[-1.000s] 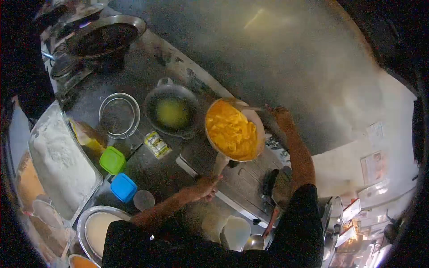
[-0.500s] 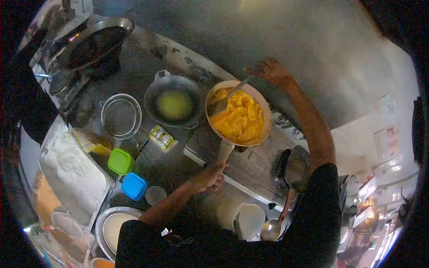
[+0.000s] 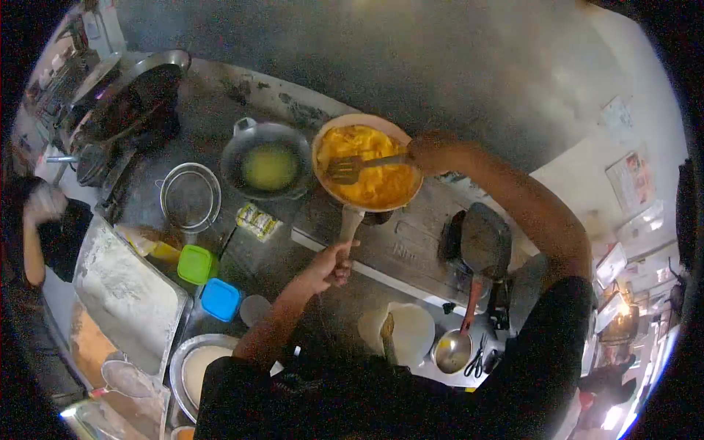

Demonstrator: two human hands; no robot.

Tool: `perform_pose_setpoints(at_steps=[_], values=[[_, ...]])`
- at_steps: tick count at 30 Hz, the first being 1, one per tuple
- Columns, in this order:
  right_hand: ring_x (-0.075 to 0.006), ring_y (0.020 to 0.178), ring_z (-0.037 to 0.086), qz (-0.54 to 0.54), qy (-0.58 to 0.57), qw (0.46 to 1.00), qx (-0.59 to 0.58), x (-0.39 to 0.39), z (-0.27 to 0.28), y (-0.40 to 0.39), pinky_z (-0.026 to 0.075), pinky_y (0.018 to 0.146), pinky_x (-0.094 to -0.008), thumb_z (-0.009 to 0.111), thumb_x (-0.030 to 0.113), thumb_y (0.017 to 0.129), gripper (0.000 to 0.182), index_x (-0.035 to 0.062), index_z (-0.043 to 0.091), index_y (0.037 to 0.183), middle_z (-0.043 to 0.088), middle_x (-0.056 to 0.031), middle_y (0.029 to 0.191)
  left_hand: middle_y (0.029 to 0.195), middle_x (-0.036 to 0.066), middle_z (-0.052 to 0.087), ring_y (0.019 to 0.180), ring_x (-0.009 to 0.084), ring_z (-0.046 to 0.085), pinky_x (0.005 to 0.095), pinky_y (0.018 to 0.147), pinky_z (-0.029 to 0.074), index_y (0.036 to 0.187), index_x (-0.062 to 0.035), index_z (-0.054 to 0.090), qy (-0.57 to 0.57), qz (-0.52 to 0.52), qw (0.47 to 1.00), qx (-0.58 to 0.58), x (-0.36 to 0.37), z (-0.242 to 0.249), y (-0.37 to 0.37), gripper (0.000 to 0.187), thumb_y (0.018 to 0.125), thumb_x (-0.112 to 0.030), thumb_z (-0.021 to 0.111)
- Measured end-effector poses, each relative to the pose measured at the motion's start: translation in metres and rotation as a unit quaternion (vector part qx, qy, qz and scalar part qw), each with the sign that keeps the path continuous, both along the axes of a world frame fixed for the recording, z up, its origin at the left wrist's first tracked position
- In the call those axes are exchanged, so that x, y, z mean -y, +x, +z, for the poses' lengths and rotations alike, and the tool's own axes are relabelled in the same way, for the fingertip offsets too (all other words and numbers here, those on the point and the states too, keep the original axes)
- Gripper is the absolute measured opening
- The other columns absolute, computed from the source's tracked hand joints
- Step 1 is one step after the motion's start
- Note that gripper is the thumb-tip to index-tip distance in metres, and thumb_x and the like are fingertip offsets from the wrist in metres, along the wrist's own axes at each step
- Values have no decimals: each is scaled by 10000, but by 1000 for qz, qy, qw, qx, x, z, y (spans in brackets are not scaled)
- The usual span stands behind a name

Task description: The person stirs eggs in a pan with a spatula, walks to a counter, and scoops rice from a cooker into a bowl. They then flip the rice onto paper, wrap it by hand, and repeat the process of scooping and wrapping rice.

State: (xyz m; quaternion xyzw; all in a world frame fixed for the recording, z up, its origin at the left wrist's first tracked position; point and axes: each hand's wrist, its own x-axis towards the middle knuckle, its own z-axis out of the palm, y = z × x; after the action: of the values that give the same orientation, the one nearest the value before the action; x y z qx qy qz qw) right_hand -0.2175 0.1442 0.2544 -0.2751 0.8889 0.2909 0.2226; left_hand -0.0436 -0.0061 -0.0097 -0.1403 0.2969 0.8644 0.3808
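Observation:
My left hand is closed around the handle of a light-coloured frying pan, which sits over the portable stove. Soft yellow-orange egg-like food covers the pan's inside. Above the pan's right rim, my right hand grips a slotted spatula by its handle. The spatula's blade lies against the food on the left side, and its fingers' exact hold is partly blurred.
Left of the pan stands a dark wok with yellowish liquid. Nearby are a strainer, a packet, green and blue containers. A floury tray, white tub and square pan surround me. Another person's hand is far left.
My right hand has come down and closer to the pan, and the spatula has swung from steeply slanted to nearly level across the food. The view has shifted; another person's hand now shows.

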Motion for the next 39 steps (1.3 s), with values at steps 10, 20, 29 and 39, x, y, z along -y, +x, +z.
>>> perform_pose_setpoints(at_steps=[10, 20, 29, 39], values=[[-344, 787, 639, 108, -94, 986, -86, -58, 54, 70, 497, 730, -465, 468, 290, 933, 302, 39, 635, 937, 643, -202, 837, 681, -18, 426, 470, 74, 349, 234, 413, 303, 1229, -153, 400, -49, 109, 993, 19, -38, 15, 10, 371, 941, -379, 465], [-339, 786, 656, 10, -50, 999, -17, -78, -38, 72, 536, 648, -437, 478, 68, 863, 182, -17, 623, 933, 647, -204, 838, 643, -40, 430, 436, 80, 368, 238, 386, 299, 1200, -203, 453, -42, 180, 982, 40, -104, -14, 15, 342, 926, -398, 515], [-329, 871, 644, 130, -167, 950, -230, -148, -153, -24, 523, 708, -459, 486, 125, 863, 337, 98, 572, 1187, 638, -177, 944, 645, -30, 421, 456, 85, 380, 269, 395, 334, 1230, -197, 426, -94, 134, 987, 4, -96, -5, 15, 405, 931, -466, 473], [-349, 766, 630, 22, -67, 995, -66, -75, 44, 9, 503, 708, -465, 497, 285, 897, 271, 68, 658, 917, 643, -165, 813, 632, -35, 395, 496, 79, 378, 236, 423, 361, 1076, -136, 428, -274, -42, 958, -68, 18, 10, -8, 410, 882, -473, 560]])
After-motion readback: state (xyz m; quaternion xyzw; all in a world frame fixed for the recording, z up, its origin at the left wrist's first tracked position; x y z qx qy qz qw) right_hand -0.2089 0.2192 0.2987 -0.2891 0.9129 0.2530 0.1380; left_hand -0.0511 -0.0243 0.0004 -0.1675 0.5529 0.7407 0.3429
